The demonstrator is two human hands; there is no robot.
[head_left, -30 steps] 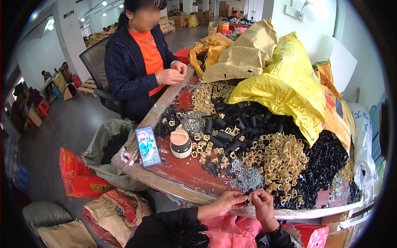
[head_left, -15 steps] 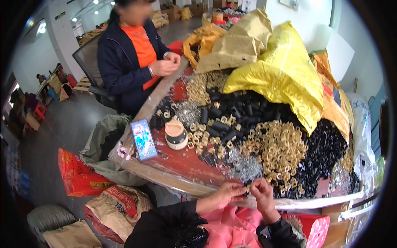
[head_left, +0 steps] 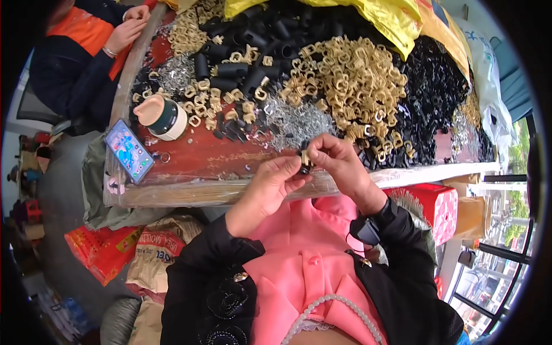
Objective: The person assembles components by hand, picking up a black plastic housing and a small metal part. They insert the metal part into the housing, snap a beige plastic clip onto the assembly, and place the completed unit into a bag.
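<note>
My left hand point(head_left: 279, 177) and my right hand point(head_left: 340, 164) meet at the table's near edge, fingertips pinched together. Between them they grip a small tan-and-black plastic piece point(head_left: 305, 157), partly covered by the fingers. Just beyond my hands lies a heap of small silvery metal pieces point(head_left: 302, 125). Past my right hand rises a large pile of tan plastic rings point(head_left: 362, 83). Black plastic clips point(head_left: 432, 86) spread to the right of that pile. Short black tubes point(head_left: 232, 70) lie farther back, with loose tan rings among them.
A lidded cup point(head_left: 167, 122) and a lit phone point(head_left: 129, 152) stand at the left on the red tabletop point(head_left: 201, 158). A yellow sack point(head_left: 379, 20) drapes over the far side. Across the left corner, a co-worker's hands point(head_left: 126, 31) are close together. Sacks and a red bag point(head_left: 103, 253) sit on the floor.
The view has tilted down, so the table sits higher in the picture and the co-worker's head is out of view. My hands still pinch together at the near edge.
</note>
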